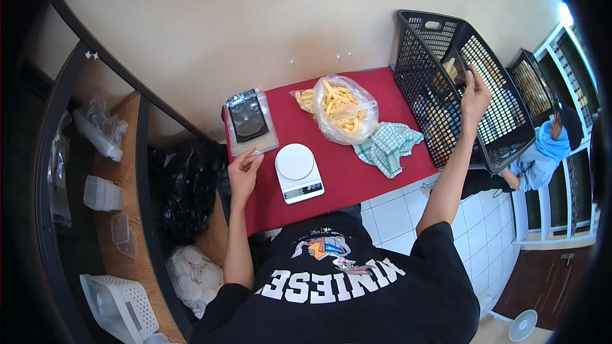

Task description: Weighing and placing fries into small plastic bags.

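My left hand (pixel 245 169) is at the table's left side, fingers pinched at the lower edge of a stack of clear plastic bags (pixel 272 130) topped by dark pouches (pixel 248 118); what it grips is unclear. My right hand (pixel 475 99) is raised at the black mesh basket (pixel 414 64), gripping a dark pouch (pixel 449 76) with pale sticks like fries inside. A white digital scale (pixel 295 167) sits between my hands. Behind it lies an open clear bag of fries (pixel 338 99) with a pale scoop-like piece in it, beside a green checked cloth (pixel 386 146).
The red-covered table (pixel 344 178) stands against a wall. Left are wooden shelves (pixel 127 204) with plastic containers (pixel 102 192), a white basket (pixel 121 302) and black bags (pixel 194 191). At right, a person in light blue (pixel 542 153) crouches near a second basket (pixel 532 76) and a white fan (pixel 523 325).
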The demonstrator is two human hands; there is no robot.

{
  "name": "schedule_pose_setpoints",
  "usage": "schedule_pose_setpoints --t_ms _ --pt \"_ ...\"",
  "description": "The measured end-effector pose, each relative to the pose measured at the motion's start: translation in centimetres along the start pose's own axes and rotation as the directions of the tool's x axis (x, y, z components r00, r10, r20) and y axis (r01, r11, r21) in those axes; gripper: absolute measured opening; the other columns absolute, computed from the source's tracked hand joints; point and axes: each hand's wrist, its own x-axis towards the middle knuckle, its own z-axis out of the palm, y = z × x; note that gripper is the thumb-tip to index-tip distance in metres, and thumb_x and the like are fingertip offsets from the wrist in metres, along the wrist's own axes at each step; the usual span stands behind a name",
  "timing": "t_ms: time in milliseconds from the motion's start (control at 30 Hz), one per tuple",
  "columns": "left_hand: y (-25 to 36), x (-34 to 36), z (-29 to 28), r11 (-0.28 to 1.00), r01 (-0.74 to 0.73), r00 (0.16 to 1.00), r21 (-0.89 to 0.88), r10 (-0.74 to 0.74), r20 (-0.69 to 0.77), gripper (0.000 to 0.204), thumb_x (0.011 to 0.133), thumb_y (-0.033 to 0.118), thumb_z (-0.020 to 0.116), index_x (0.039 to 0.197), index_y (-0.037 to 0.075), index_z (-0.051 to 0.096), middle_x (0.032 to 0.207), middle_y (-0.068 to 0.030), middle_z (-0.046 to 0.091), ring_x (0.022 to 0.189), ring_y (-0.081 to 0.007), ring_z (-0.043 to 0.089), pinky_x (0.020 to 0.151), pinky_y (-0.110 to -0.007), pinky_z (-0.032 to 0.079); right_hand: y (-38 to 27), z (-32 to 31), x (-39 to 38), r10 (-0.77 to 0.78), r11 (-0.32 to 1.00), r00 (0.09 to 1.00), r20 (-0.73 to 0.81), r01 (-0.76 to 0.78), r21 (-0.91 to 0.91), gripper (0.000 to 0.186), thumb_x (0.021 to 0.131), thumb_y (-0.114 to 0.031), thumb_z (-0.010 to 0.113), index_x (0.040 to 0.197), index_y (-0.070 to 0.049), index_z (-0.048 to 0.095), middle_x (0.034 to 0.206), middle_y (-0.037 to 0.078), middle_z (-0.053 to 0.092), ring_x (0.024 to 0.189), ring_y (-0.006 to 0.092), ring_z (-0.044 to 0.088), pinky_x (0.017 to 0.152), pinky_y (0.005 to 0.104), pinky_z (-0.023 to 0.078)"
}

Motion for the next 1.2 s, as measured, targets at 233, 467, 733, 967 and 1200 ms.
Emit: schedule_pose_setpoints --t_ms 233,467,733,967,1200 --pt "-2.4 2.4 0.0 0.990 -0.068 0.990 0.124 0.082 -0.115 0.027 0.091 0.012 0.078 0.112 -0.004 0.073 0.096 -0.0139 0.078 0.090 -0.0180 0.074 0.081 -0.030 0.057 -3.0 1.0 -2.9 0.011 0.999 0.990 -0.141 -0.006 0.031 0.058 0.098 -0.018 0.071 0.149 -0.001 0.049 0.135 0.024 0.065 0.118 0.0321 0.067 0.097 0.0399 0.054" --pt "-0.7 8.7 2.4 0.807 0.109 0.936 0.580 0.114 -0.333 0.032 0.080 0.026 0.086 0.084 -0.002 0.072 0.090 -0.0217 0.073 0.092 -0.0386 0.072 0.081 -0.047 0.054 -5.3 4.8 -15.0 0.041 0.952 0.969 0.243 -0.112 0.285 0.034 0.097 -0.001 0.067 0.130 0.001 0.065 0.079 0.005 0.071 0.073 0.0105 0.065 0.070 0.0272 0.051" --pt "-3.4 13.2 1.8 0.543 0.446 0.880 0.711 -0.121 -0.459 0.090 0.070 0.034 0.094 0.135 -0.002 0.044 0.120 -0.0256 0.068 0.115 -0.0431 0.064 0.100 -0.056 0.044 -2.8 7.1 -25.7 0.218 0.885 0.827 0.518 -0.392 0.253 0.031 0.095 0.001 0.068 0.126 0.002 0.067 0.075 0.006 0.071 0.070 0.0101 0.067 0.067 0.0252 0.055" --pt "-6.9 12.5 0.5 0.997 0.073 0.903 -0.030 -0.079 -0.423 0.018 0.091 0.014 0.080 0.084 0.002 0.070 0.076 -0.0003 0.067 0.068 -0.0058 0.056 0.059 -0.024 0.041 -5.2 8.3 -27.6 0.276 0.774 0.681 0.679 -0.576 0.263 0.023 0.098 -0.003 0.068 0.119 0.006 0.069 0.081 0.011 0.073 0.071 0.0132 0.070 0.065 0.0248 0.057" --pt "-0.1 0.6 5.5 0.942 0.092 0.995 -0.323 -0.071 0.074 0.007 0.095 0.007 0.075 0.092 0.002 0.070 0.084 0.0038 0.068 0.072 -0.0031 0.057 0.063 -0.022 0.044 -8.8 11.1 -29.8 0.287 0.296 0.365 0.886 -0.913 0.280 0.025 0.100 -0.008 0.068 0.119 0.007 0.069 0.091 0.012 0.075 0.082 0.0128 0.070 0.069 0.0237 0.055"
